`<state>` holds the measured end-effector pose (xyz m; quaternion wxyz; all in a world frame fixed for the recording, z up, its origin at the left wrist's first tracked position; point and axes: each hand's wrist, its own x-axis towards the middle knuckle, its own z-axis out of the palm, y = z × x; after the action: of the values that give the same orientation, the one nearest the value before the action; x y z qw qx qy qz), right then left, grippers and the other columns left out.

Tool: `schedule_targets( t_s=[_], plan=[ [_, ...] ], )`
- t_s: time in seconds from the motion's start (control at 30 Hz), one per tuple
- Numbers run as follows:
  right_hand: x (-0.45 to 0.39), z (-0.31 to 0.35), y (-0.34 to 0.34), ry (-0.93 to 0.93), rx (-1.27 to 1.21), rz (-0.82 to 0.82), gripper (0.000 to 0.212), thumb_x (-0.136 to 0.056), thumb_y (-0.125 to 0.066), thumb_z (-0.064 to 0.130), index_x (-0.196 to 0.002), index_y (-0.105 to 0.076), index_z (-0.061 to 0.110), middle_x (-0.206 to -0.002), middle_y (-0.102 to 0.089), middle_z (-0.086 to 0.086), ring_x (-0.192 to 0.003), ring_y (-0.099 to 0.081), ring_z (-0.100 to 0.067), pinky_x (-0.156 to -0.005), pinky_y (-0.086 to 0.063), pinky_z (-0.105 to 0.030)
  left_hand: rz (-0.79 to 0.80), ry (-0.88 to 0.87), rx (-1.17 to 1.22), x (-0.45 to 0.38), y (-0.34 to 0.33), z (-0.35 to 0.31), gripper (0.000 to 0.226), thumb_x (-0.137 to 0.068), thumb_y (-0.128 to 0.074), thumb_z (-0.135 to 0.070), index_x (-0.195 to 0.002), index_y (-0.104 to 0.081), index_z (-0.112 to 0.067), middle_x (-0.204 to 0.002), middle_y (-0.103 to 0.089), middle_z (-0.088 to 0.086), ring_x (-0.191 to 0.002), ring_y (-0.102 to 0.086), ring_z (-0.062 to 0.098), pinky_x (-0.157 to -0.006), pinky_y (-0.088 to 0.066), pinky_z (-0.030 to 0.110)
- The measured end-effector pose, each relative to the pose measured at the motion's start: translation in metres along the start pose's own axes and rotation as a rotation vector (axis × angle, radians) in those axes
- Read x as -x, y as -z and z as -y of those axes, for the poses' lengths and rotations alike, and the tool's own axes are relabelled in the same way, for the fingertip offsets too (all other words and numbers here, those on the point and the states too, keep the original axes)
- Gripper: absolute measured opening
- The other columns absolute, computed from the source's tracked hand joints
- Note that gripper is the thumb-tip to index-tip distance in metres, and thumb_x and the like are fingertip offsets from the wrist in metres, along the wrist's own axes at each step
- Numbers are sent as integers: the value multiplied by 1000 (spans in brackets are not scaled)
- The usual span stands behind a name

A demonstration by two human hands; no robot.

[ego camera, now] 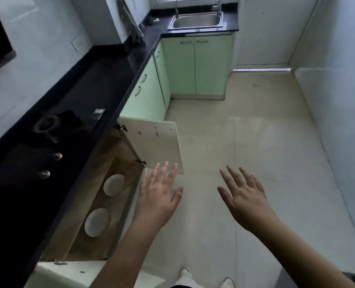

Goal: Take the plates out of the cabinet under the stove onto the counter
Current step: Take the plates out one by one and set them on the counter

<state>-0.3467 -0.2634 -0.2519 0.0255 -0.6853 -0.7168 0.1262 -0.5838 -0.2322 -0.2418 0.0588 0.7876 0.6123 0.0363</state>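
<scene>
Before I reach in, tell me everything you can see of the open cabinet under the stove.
The cabinet under the stove stands open; its far door, pale on the inside, is swung out over the floor, with dark hinges at its inner edge. The interior looks like brown wood. Two white plates lie apart on its floor: far plate, near plate. Neither hand touches it.

The cabinet [101, 204] under the stove [47, 142] stands open in front. Its far door [151, 142] projects over the floor [234, 152]; the counter [110, 84] edge overhangs the opening. Two plates [97, 222] lie apart inside, with bare shelf between them.
</scene>
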Motion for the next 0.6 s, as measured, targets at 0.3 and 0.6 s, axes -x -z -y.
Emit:
schedule_targets(
  t_s=[0.3,0.6],
  plan=[
    [-110,69,17,252,70,25,82,-79,18,65,-153,1,36,-163,1,11,-148,11,-15,-116,11,-32,-17,215,13,-37,-5,84,82,-78,22,-74,-151,7,-40,-163,3,-8,-149,9,16,-120,0,49],
    [-187,125,3,439,137,131,81,-79,19,68,-152,5,38,-163,3,10,-148,13,-14,-116,14,-32,5,407,89,-49,-14,158,70,-89,4,-71,-150,8,-37,-162,8,-6,-148,14,16,-116,14,42]
  ],
)
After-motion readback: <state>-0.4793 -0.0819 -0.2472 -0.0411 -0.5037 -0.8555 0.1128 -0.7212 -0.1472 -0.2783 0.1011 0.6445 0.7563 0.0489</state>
